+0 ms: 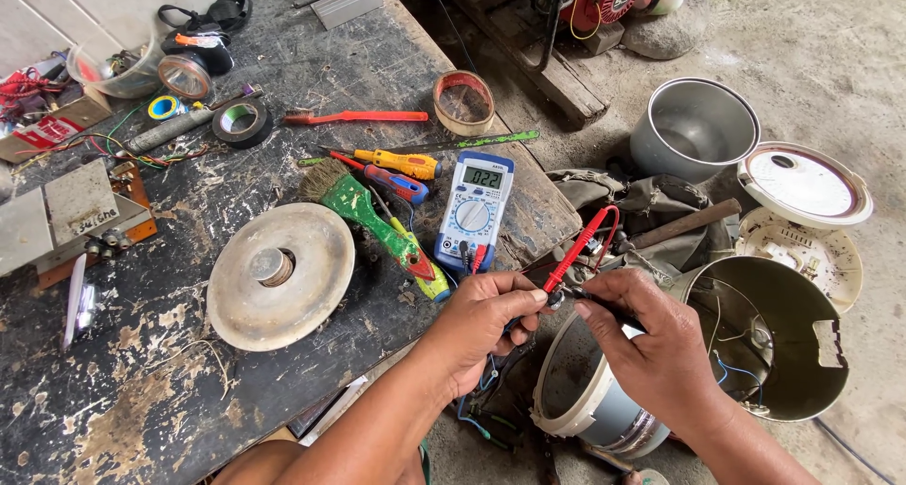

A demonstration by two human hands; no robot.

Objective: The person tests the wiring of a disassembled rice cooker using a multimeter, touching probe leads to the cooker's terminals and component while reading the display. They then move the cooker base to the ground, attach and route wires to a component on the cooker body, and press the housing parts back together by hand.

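Red plastic covered the test probe [576, 250] that the left hand [486, 325] pinched between thumb and fingers, near the middle of the scene. The right hand [651, 348] was just beside it, with its fingers pressed together around a dark probe (mostly hidden, so I could not see much of it). Both probe tips met at a small part between the 2 hands, too small to tell what it was. A red wire looped from the red probe back toward the meter.

That meter [475, 208] was blue and white, and it lay flat on the near right edge of the dirty dark workbench [142, 391], to the left of the hands and a bit farther away. Its little screen was lit with numbers. Just to its left lay a green paintbrush [373, 216] and 2 screwdrivers [401, 172], 1 yellow and 1 red and blue. A round metal plate [281, 275] sat farther left on the bench.

Under the hands, on the ground, lay an opened rice cooker body [590, 395] on its side, with thin wires showing. To the right sat its outer shell [788, 348], also tipped over. Far right stood a shiny metal pot [694, 126] and a white round lid [802, 183].
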